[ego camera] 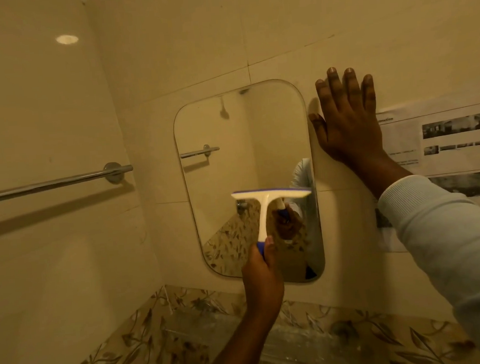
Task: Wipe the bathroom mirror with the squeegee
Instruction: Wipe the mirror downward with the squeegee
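Observation:
A rounded rectangular mirror point(230, 142) hangs on the cream tiled wall. A white squeegee point(266, 205) with a blue grip is held upright against the mirror's lower right part, its blade lying across the glass about two thirds of the way down. My left hand point(261, 277) grips the blue end of the handle from below. My right hand point(345, 120) lies flat with straight, spread fingers on the wall just right of the mirror's upper edge. The mirror reflects the hand and the squeegee.
A chrome towel bar point(51, 183) sticks out from the left wall at mid height. A printed paper sheet point(440, 145) is stuck on the wall right of my right hand. Below the mirror, a clear glass shelf point(301, 339) runs along floral-patterned tiles.

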The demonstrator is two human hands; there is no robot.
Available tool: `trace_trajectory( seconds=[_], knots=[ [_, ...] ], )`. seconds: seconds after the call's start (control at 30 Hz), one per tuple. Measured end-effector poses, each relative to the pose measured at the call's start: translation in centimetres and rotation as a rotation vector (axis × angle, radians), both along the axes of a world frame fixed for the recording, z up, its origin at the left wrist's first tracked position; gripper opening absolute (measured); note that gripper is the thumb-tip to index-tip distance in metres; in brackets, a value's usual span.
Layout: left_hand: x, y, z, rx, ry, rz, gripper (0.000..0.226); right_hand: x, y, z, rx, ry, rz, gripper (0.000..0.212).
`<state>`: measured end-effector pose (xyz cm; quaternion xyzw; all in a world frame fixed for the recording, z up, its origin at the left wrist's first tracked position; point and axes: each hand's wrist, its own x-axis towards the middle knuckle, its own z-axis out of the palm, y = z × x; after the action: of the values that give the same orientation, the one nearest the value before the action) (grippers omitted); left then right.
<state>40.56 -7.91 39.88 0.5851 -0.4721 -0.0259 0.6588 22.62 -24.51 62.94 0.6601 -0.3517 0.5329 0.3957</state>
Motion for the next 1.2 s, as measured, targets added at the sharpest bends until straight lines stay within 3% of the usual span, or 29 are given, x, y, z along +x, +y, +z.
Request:
trace_trajectory(
  seconds=[0.33, 0.5, 0.67, 0.83, 1.0, 1.2],
  knots=[
    [-0.1, 2.2, -9.3, 0.243, -0.016, 0.027, 0.044, 0.0, -0.1, 0.0, 0.0, -0.004, -0.012, 0.069],
    [0.2, 2.6, -12.3, 0.385, -0.017, 0.086, 0.032, 0.1, 0.2, -0.1, 0.0, -0.005, -0.021, 0.068],
    [0.0, 2.9, -13.0, 0.404, 0.023, 0.109, 0.018, 0.1, 0.2, 0.0, -0.005, 0.005, -0.024, 0.068],
    [-0.5, 3.6, -15.0, 0.484, 0.068, 0.135, 0.041, 0.1, 0.1, 0.0, -0.004, 0.01, -0.029, 0.066],
    [-0.2, 3.9, -12.4, 0.333, 0.149, 0.192, 0.048, 0.0, 0.1, -0.1, -0.02, 0.0, -0.024, 0.064],
    [0.9, 2.4, 4.5, -0.092, 0.039, 0.017, 0.042, 0.0, 0.2, -0.1, -0.028, -0.002, -0.006, 0.063]
  ],
)
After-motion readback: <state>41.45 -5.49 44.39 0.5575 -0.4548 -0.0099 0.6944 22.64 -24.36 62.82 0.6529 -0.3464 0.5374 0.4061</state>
